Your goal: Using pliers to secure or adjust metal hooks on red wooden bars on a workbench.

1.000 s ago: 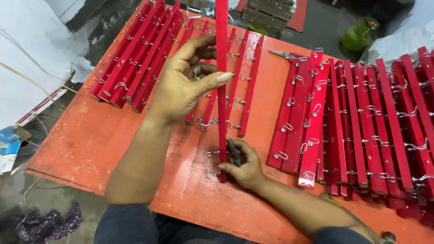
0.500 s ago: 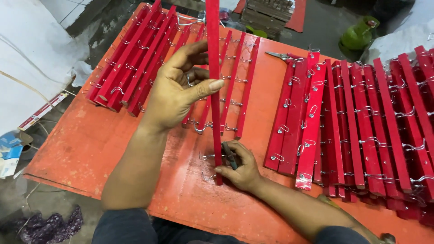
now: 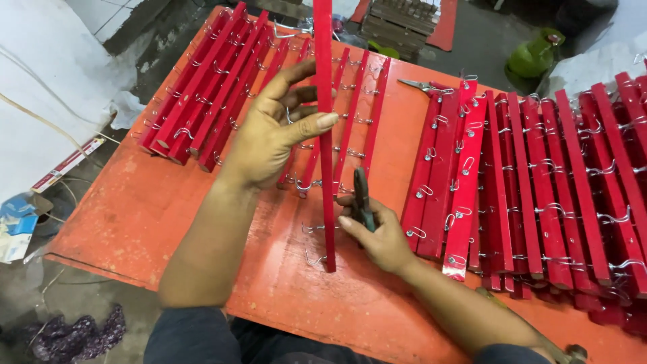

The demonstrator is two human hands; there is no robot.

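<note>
1. Head view: my left hand (image 3: 269, 138) holds the red slat (image 3: 325, 135) upright, fingers behind it and thumb on its front; its lower end rests on the orange table (image 3: 135, 202), and wire hooks (image 3: 313, 228) stick out at its left.
2. My right hand (image 3: 377, 232) is closed around dark pliers (image 3: 362, 199), just right of the slat.
3. More slats (image 3: 552, 189) lie at right; others (image 3: 202, 101) at upper left.

Bare forearms run from dark blue-grey sleeves, pushed up near the elbows, to ringless hands.
</note>
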